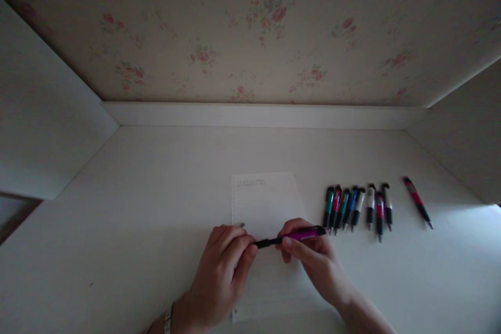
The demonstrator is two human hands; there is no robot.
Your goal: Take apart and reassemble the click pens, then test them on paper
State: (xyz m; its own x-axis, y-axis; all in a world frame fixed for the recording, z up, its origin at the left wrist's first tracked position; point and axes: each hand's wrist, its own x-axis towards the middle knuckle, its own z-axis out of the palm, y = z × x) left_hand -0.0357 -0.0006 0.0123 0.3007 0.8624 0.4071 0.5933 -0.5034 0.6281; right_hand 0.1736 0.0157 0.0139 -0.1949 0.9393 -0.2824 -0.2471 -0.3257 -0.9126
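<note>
A purple-and-black pen [303, 234] lies level between my two hands, above a sheet of lined paper [266, 203]. My right hand [313, 255] pinches its purple barrel, the clip end pointing right. With closed fingers, my left hand [227, 263] grips the black front part [268, 243] of the same pen. A small dark tip [240, 225] sticks out above the left fingers; what it belongs to is hidden. Faint handwriting runs across the top of the sheet, and both hands cover its middle.
Right of the paper, several pens [344, 209] in green, red, blue and white lie side by side. A red-and-black pen [418, 202] rests apart, farther right. White panels [47, 99] and a floral wall [266, 36] enclose the white desk [156, 177].
</note>
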